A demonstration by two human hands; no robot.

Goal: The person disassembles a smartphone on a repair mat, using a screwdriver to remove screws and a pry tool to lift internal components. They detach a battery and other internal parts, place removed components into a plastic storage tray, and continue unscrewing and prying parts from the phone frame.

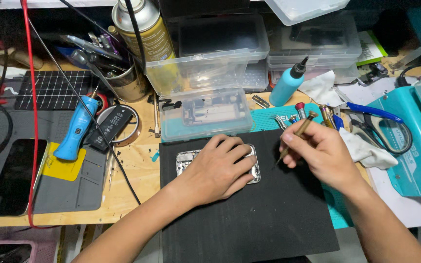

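The black work mat point(249, 214) carries an opened phone frame point(187, 160), mostly hidden beneath the left hand point(220, 168), which lies flat on it, fingers together. The right hand point(317, 151) pinches a slim screwdriver point(298, 131); its tip near the frame is hard to make out.

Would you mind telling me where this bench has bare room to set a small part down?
The near half of the black mat, below the left hand and right hand, is bare. So is the wood strip left of it. Behind the clear plastic box it is crowded.
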